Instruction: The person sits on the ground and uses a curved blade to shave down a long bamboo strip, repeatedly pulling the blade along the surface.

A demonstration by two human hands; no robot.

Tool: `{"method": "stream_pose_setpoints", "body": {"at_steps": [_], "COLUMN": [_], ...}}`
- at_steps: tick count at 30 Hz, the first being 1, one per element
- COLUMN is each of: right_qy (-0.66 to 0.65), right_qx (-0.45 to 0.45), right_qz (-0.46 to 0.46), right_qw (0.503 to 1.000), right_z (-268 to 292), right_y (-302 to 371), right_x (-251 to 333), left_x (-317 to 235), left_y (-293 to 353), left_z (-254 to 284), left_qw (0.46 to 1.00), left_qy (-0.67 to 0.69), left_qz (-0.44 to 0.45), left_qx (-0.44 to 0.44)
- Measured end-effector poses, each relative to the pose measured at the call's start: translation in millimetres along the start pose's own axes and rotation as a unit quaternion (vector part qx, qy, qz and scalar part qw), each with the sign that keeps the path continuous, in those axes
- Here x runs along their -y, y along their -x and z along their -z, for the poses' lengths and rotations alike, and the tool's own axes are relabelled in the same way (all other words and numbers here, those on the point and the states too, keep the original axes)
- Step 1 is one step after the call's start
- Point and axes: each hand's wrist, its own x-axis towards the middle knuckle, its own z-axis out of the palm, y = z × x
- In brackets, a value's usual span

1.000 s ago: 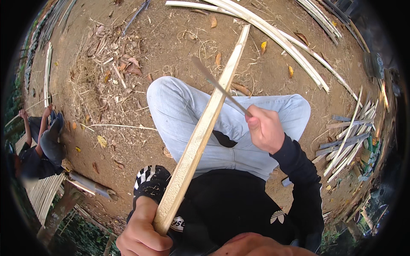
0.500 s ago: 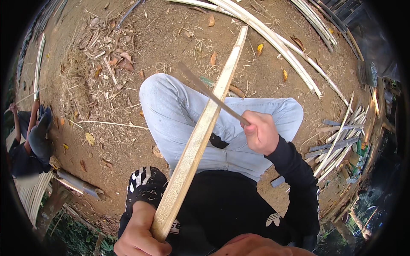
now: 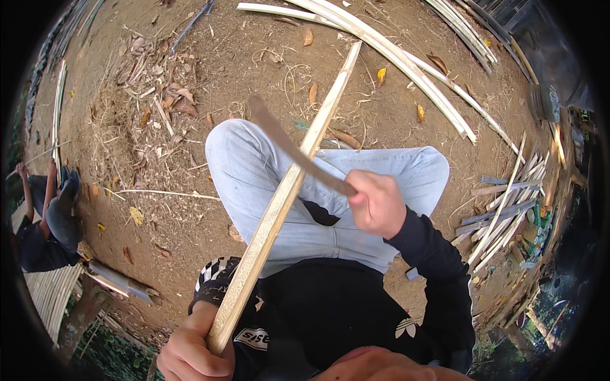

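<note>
My left hand [image 3: 196, 346] is closed around the near end of a long, pale split-bamboo strip [image 3: 259, 254]. The strip slants away over my lap to the upper right, its far end close to the ground. In my right hand [image 3: 378, 206], a long, brown, slightly curved knife [image 3: 277, 135] is gripped, its handle hidden in my fist. The blade crosses the strip above my legs, its tip pointing to the upper left. Motion blurs it, so I cannot tell whether it touches the strip.
Long pale strips [image 3: 406, 60] lie on the dirt ahead. A pile of cut pieces [image 3: 508, 209] sits at the right. Dry leaves and shavings [image 3: 165, 95] litter the left ground. Another person [image 3: 47, 209] sits at the far left, near a split bamboo piece [image 3: 121, 279].
The knife has shifted left and a little nearer along the strip, its blade face turned more into view. My left hand and the strip's near end have moved slightly left.
</note>
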Motion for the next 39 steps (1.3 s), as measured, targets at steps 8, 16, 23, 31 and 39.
{"method": "stream_pose_setpoints", "body": {"at_steps": [8, 16, 23, 31, 39], "right_qy": [0.001, 0.009, -0.107, -0.097, -0.055], "right_qx": [-0.018, -0.013, -0.005, 0.016, -0.038], "right_qz": [0.037, 0.051, 0.026, 0.006, 0.018], "right_qw": [0.999, 0.999, 0.994, 0.995, 0.998], "right_z": [0, -10, -16, -15, -15], "right_y": [-19, -33, -30, -42, -53], "right_x": [1, -5, -3, -16, -42], "left_x": [-11, -26, -21, -14, 13], "left_y": [-3, 3, 2, -3, -15], "left_z": [17, 32, 36, 41, 35], "left_qw": [0.997, 0.994, 0.996, 0.997, 0.995], "left_qy": [-0.058, -0.039, -0.010, -0.007, -0.052], "left_qz": [-0.018, -0.004, -0.034, -0.038, -0.022], "left_qx": [-0.052, -0.098, -0.088, -0.067, -0.078]}}
